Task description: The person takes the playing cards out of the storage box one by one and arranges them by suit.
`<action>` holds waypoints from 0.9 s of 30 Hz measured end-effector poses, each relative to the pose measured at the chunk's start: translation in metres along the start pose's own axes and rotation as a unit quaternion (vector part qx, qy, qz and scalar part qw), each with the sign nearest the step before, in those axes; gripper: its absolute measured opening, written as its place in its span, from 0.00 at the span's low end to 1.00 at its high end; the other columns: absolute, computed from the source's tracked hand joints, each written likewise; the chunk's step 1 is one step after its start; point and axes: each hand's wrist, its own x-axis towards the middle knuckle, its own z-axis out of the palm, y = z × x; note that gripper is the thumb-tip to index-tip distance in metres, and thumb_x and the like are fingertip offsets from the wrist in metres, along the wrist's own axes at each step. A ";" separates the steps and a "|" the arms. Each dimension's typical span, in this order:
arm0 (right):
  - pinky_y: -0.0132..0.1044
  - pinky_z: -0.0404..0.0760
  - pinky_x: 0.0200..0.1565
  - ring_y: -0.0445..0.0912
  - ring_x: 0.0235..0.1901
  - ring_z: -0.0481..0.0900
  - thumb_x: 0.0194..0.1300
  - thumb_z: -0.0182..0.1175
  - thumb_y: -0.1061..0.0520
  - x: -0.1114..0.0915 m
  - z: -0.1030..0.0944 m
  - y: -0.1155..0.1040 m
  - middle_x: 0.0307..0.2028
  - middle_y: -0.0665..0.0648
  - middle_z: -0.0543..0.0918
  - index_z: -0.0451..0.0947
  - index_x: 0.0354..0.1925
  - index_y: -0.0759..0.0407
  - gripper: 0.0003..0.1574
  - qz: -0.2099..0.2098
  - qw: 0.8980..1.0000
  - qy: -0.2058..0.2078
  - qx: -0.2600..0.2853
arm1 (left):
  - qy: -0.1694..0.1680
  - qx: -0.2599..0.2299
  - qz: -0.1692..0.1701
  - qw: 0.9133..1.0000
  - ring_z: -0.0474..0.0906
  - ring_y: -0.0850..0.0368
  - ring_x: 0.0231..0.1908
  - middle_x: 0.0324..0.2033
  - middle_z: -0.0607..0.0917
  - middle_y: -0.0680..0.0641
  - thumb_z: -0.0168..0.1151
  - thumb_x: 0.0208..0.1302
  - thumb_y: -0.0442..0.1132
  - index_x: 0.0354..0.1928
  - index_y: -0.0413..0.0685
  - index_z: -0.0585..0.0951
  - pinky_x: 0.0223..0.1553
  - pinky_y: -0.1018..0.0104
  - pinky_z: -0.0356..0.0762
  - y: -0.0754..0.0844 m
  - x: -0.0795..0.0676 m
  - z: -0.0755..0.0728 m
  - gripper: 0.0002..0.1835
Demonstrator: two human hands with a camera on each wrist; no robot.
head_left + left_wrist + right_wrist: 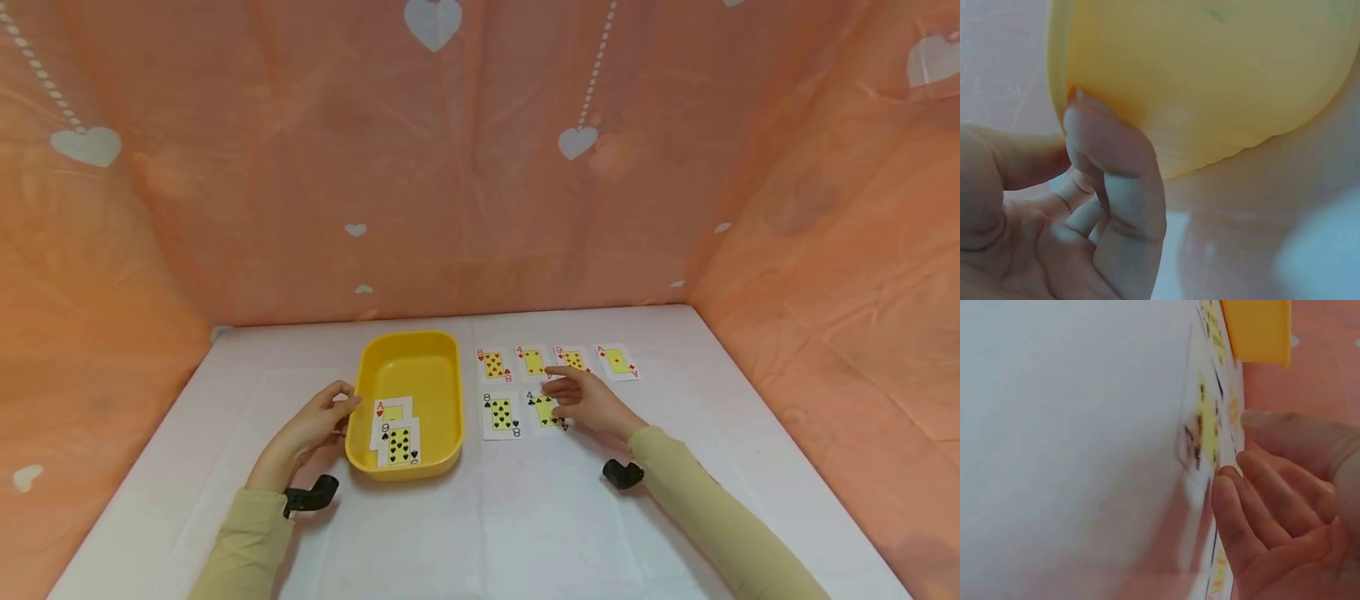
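Observation:
My left hand [318,425] pinches the left rim of a yellow plastic tray [408,477] between thumb and fingers [1132,187]. Inside the tray, near its front, a nine of spades card [399,442] overlaps an ace of hearts [378,433]. Over the right end of the four of clubs [543,410] hovers my right hand [592,404], its fingers [1235,519] loosely extended with nothing held. Left of that card lies the eight of spades [501,415]. In the right wrist view the four of clubs [1207,419] appears blurred just past the fingertips.
Behind, a row holds the eight of hearts [492,365], four of diamonds [533,361], nine of diamonds [573,358] and ace of diamonds [618,362]. A white cloth covers the table [525,525]. Orange curtains with white hearts [465,208] enclose the back and sides.

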 end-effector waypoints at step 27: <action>0.37 0.75 0.51 0.47 0.52 0.78 0.65 0.62 0.59 0.079 0.042 -0.131 0.50 0.54 0.81 0.73 0.59 0.56 0.24 -0.091 0.989 -0.108 0.038 | 0.002 -0.003 -0.009 1.000 0.70 0.55 0.25 0.25 0.74 0.47 0.47 0.75 0.42 0.49 0.41 0.64 0.27 0.65 0.69 0.002 0.003 0.004 0.11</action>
